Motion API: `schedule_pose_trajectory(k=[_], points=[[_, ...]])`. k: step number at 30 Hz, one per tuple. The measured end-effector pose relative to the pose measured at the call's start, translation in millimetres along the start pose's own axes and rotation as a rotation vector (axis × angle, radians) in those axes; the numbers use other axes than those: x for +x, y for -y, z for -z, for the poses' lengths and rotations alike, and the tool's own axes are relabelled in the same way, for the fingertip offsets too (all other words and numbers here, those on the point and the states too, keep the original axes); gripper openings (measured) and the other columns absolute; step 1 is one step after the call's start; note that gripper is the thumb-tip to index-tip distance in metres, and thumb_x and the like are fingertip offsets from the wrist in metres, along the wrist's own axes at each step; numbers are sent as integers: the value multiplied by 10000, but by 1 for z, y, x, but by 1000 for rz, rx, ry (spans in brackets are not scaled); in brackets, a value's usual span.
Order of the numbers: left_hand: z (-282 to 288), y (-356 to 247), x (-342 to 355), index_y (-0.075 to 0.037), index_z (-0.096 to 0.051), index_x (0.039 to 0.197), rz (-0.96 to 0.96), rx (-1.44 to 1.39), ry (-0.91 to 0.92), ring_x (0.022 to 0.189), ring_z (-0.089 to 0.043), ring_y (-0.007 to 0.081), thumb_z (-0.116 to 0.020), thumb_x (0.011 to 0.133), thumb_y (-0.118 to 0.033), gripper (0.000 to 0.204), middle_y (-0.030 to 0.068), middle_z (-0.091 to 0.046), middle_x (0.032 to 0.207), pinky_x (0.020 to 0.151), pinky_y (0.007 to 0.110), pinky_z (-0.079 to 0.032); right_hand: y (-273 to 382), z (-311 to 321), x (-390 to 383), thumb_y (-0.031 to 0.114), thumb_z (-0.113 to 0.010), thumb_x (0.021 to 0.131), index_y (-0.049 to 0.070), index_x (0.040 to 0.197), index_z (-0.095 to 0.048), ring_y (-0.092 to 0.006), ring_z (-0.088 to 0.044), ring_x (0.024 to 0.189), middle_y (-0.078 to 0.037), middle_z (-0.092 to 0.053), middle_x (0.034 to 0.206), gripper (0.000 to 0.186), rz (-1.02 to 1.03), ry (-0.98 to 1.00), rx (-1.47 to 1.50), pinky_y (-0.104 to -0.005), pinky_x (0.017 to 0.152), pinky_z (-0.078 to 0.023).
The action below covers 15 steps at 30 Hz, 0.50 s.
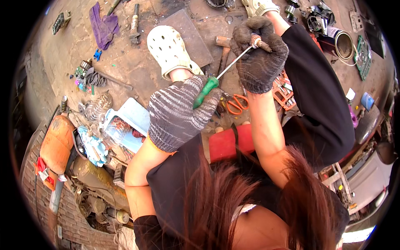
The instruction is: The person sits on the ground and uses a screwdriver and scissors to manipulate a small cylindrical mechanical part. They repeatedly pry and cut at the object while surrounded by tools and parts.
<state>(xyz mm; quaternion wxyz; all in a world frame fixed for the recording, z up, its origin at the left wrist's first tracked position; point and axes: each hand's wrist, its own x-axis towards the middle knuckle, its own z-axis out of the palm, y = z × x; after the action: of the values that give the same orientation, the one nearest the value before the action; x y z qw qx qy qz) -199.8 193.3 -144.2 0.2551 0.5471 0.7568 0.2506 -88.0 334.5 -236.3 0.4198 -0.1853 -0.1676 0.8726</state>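
Note:
My left hand (177, 114), in a grey striped knit glove, is wrapped round the green handle of a screwdriver (207, 89). Its thin metal shaft slants up to the right, toward my right hand (260, 62). That hand wears a dark, soiled glove and is closed on a small copper-brown part (259, 42), whose exact kind I cannot make out. The screwdriver's tip reaches this part; whether it sits in it is too small to tell. Below the shaft lie orange-handled scissors (236, 104), and a hammer (223, 48) rests on the ground between my hands.
A flat metal plate (189, 37) lies beside my cream clog (168, 48). On the left are a light blue plastic container (135, 114), an orange gas cylinder (58, 137) and a purple cloth (102, 27). An open tin can (343, 45) and green circuit board (363, 60) are at right.

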Motion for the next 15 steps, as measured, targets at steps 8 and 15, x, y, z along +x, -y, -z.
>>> schedule_pose_trajectory(k=[8,15], points=[[3,-2,7,-82,-657,952,-45,199,-20,583,-596,269,-710,725,-207,264,122,-624,707,531,355,-464,0,-6,-2,237,-526,757,-46,933,-515,-155,-402,627,-44,-409,669,334,52,-69,-146,-263,506,-327],[4,5,13,-108,-652,1018,-138,384,-63,554,-558,261,-709,717,-235,331,92,-584,693,504,359,-437,-2,-11,-3,221,-539,760,-47,919,-519,-165,-440,632,-59,-453,691,313,47,-153,-220,-239,455,-344]])
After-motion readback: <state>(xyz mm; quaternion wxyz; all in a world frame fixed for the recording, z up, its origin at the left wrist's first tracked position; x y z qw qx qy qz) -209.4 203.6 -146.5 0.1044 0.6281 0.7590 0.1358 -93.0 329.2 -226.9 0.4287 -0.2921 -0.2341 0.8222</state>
